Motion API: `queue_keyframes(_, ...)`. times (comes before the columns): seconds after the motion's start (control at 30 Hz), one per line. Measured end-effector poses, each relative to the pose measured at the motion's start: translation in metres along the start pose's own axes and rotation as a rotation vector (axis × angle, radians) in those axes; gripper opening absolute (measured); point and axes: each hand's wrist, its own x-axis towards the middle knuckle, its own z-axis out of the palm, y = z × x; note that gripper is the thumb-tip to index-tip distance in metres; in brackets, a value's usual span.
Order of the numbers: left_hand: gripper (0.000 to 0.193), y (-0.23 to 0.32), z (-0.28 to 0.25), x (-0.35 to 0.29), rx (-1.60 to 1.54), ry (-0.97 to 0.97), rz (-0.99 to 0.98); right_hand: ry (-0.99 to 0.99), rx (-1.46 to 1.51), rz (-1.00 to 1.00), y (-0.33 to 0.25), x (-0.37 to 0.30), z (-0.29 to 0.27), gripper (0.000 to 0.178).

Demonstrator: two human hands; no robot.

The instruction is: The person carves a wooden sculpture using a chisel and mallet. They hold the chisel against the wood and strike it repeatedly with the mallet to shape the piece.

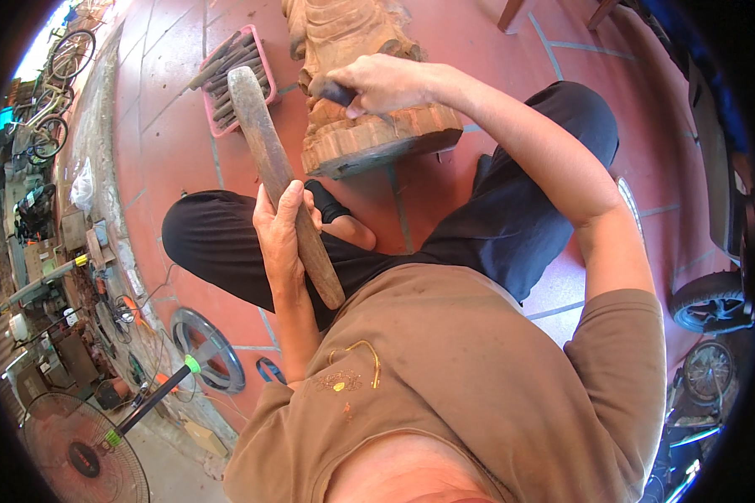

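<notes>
My left hand [283,220] is closed around a long, worn wooden bar [264,126], a mallet-like club slanting across my knee. My right hand [386,84] reaches over the wooden carving [331,46], fingers closed on a short dark tool [335,91], perhaps a carving chisel; its working end cannot be made out. Folds and curls are cut into the carving, which stands on a thick scalloped base [382,144] just beyond my crossed legs. The far end of the carving runs out of view.
Left of the carving, a pink plastic basket [268,71] holds several dark rod-like tools. A standing fan [84,457] with a round base [207,350] is at the lower left. Bicycles [49,138] and clutter line the left; wheels [713,303] stand at the right. Red tiles [176,50] cover the floor.
</notes>
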Motion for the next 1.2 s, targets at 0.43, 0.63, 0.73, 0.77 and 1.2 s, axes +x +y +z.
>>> queue_keyframes(0.43,0.042,0.01,0.01,-0.008,0.017,-0.016,0.077,-0.018,0.054,-0.065,0.002,0.0,0.014,0.023)
queue_keyframes(0.63,0.043,0.011,0.014,-0.013,0.058,0.004,0.068,0.011,0.078,-0.071,0.0,-0.005,0.017,0.022)
queue_keyframes(0.73,0.044,0.012,0.015,-0.014,0.072,0.011,0.087,0.014,0.07,-0.079,-0.001,-0.006,0.017,0.023)
queue_keyframes(0.77,0.044,0.012,0.015,-0.015,0.073,0.009,0.089,0.031,0.077,-0.093,0.0,-0.006,0.018,0.024)
queue_keyframes(1.2,0.044,0.015,0.011,-0.022,0.038,0.018,0.129,-0.002,0.028,-0.084,-0.002,-0.006,0.02,0.034)
